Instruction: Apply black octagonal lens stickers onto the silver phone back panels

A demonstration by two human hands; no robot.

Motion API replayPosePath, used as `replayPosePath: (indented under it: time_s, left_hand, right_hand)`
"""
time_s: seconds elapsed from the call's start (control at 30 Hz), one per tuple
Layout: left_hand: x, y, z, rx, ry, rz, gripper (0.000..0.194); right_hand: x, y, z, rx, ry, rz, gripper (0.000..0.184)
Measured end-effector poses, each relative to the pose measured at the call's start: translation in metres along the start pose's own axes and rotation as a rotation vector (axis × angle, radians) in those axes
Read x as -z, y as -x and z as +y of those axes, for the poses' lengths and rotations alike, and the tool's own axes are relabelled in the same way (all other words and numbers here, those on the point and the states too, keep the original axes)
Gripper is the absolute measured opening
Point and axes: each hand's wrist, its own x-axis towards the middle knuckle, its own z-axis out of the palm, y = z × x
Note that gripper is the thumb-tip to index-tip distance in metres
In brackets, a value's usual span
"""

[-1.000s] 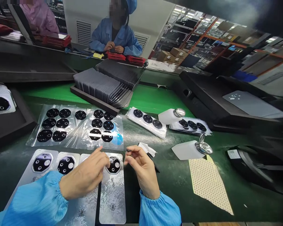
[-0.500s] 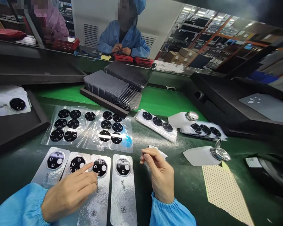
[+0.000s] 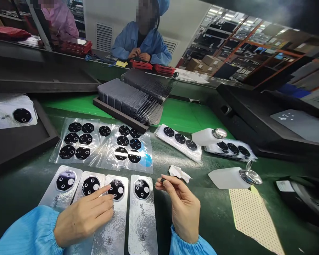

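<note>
The left hand [image 3: 86, 216], fingers spread and grasping nothing, lies over the row of silvery panels [image 3: 143, 219], fingertips at a black octagon. The right hand [image 3: 184, 207] pinches a small dark piece [image 3: 163, 180] beside the rightmost panel, near crumpled white tissue [image 3: 179, 173].

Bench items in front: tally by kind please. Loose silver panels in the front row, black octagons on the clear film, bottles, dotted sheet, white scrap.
Silver panels: 4
Black octagons on the clear film: 13
Bottles: 2
Dotted sheet: 1
White scrap: 1
Total: 21
</note>
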Motion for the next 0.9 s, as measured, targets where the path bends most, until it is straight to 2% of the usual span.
replayPosePath:
  time_s: [0.13, 0.27, 0.33, 0.4, 0.47, 0.53, 0.73, 0.9]
  left_hand:
    - [-0.001, 0.0, 0.001, -0.018, -0.043, 0.007, 0.024]
    - [-0.003, 0.0, 0.002, -0.041, -0.113, -0.025, 0.018]
    - [-0.005, 0.001, 0.002, -0.062, -0.145, -0.035, 0.018]
    - [-0.006, 0.002, 0.003, -0.078, -0.176, -0.042, 0.02]
    - [-0.008, 0.003, 0.003, -0.087, -0.198, -0.049, 0.02]
    - [-0.009, 0.004, 0.002, -0.089, -0.204, -0.055, 0.02]
    - [-0.012, 0.005, 0.003, -0.091, -0.235, -0.065, 0.017]
    - [-0.012, 0.005, 0.005, -0.093, -0.23, -0.057, 0.016]
  right_hand:
    - [-0.003, 0.007, -0.007, 0.066, 0.06, -0.069, 0.016]
    - [-0.017, 0.018, -0.02, 0.14, 0.141, -0.278, 0.007]
    - [-0.03, 0.024, -0.024, 0.238, 0.187, -0.411, 0.01]
    - [-0.044, 0.03, -0.024, 0.418, 0.293, -0.474, 0.018]
    - [-0.058, 0.034, -0.02, 0.597, 0.457, -0.431, 0.021]
    - [-0.067, 0.037, -0.016, 0.704, 0.614, -0.362, 0.019]
    - [-0.073, 0.046, -0.006, 0.775, 0.794, -0.389, 0.018]
    - [-0.073, 0.048, -0.005, 0.806, 0.818, -0.392, 0.022]
